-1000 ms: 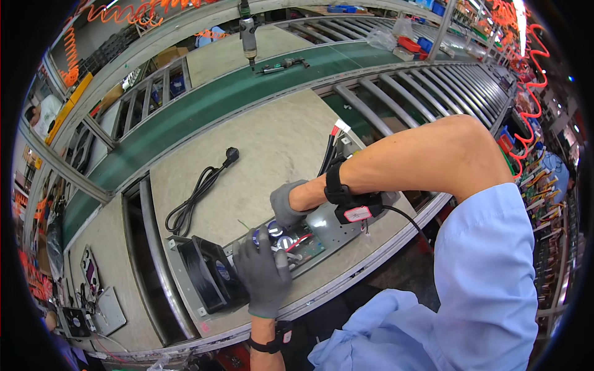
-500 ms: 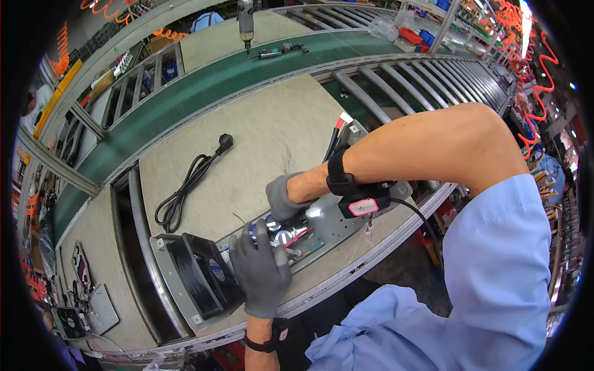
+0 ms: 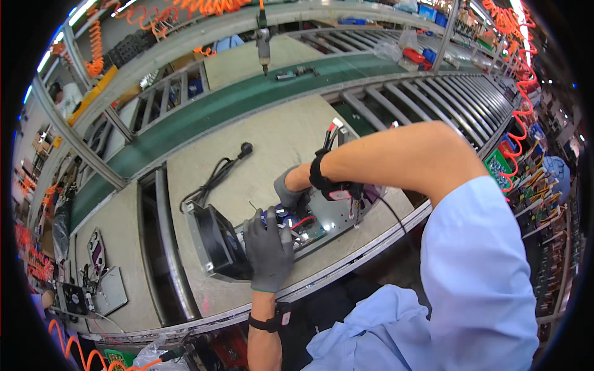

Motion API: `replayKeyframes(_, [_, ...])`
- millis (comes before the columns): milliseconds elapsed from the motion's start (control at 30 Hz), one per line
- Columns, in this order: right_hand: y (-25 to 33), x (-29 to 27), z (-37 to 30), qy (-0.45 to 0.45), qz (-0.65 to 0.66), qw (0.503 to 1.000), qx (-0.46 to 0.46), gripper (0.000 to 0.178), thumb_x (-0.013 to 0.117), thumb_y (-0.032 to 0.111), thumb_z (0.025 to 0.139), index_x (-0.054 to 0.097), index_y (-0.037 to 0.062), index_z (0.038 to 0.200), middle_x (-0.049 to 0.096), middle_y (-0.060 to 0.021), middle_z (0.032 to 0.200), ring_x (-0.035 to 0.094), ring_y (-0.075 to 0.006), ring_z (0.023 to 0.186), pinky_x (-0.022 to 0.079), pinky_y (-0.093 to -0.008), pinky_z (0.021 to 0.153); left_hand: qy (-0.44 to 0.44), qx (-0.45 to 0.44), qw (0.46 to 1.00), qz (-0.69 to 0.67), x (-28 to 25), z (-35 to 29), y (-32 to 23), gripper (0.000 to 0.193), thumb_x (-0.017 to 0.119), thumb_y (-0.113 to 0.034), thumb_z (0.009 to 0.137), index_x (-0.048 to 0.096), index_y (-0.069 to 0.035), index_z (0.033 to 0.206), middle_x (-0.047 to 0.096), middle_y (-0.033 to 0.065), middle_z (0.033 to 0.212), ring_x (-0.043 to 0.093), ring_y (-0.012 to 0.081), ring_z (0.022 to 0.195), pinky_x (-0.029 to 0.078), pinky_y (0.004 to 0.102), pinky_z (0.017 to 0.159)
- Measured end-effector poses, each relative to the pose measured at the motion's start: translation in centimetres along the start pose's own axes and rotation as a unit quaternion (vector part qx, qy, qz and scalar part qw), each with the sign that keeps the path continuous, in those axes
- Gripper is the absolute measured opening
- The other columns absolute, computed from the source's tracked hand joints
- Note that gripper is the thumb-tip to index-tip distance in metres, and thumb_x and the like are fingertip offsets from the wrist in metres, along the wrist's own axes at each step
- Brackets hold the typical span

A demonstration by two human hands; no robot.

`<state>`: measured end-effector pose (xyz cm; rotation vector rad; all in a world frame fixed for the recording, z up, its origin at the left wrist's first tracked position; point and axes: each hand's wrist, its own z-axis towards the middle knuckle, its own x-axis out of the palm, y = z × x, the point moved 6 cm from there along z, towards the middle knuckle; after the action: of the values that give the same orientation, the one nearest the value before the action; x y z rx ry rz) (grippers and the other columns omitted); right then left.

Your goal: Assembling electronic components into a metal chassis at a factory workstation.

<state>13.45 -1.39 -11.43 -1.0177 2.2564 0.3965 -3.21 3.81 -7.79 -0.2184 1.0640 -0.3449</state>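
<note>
A long metal chassis lies across the worktable, with a black fan upright at its left end. Inside it are a circuit board, blue-sleeved capacitors and a red wire. My left hand, in a grey glove, lies over the board beside the fan, fingers stretched out and touching the parts near the capacitors. My right hand, also gloved, is bent down at the capacitors' far side; its fingertips are hidden. Red and black leads with a white connector rise from the chassis's far right end.
A coiled black power cord lies behind the fan. Beyond the table runs a green conveyor belt, with a hanging power screwdriver above it. Metal rollers are at right. Another fan unit stands at far left.
The view has tilted up and shifted, so the bench sits lower and more to the right. Both hands stay at the same place on the chassis, with only slight movement.
</note>
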Motion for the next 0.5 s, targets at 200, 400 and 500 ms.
replayKeyframes(200, [3.9, -5.1, -10.8, -0.31, -0.176, 0.934, -0.028, 0.019, 0.066, 0.017, 0.081, 0.077, 0.004, 0.089, 0.074, -0.0193, 0.091, 0.073, -0.0354, 0.086, 0.057, -0.0458, 0.072, -0.086, -0.008, 0.993, -0.085, -1.6, -2.6, -0.3, 0.048, 0.053, -0.018, 0.091, 0.048, 0.004, 0.134, 0.044, 0.0332, 0.14, 0.045, 0.0503, 0.127, 0.033, 0.0558, 0.111])
replayKeyframes(400, [4.3, 0.5, -16.8, -0.264, -0.01, 0.964, 0.015, 0.026, 0.062, 0.022, 0.085, 0.076, 0.0026, 0.097, 0.074, -0.0212, 0.095, 0.073, -0.0361, 0.089, 0.057, -0.0461, 0.077, -0.087, -0.029, 0.986, -0.139, -1.4, -8.8, -2.5, 0.047, 0.057, -0.007, 0.085, 0.053, 0.005, 0.13, 0.052, 0.0273, 0.135, 0.049, 0.0463, 0.127, 0.038, 0.0517, 0.109])
replayKeyframes(500, [3.1, 2.6, -13.9, -0.206, 0.04, 0.977, 0.025, 0.045, 0.056, 0.038, 0.092, 0.074, -0.0008, 0.106, 0.072, -0.0253, 0.107, 0.071, -0.0378, 0.101, 0.055, -0.0475, 0.087, -0.091, -0.022, 0.99, -0.108, -0.8, -10.4, -3.1, 0.047, 0.059, -0.007, 0.084, 0.054, 0.005, 0.129, 0.052, 0.0261, 0.135, 0.048, 0.046, 0.127, 0.039, 0.0522, 0.108])
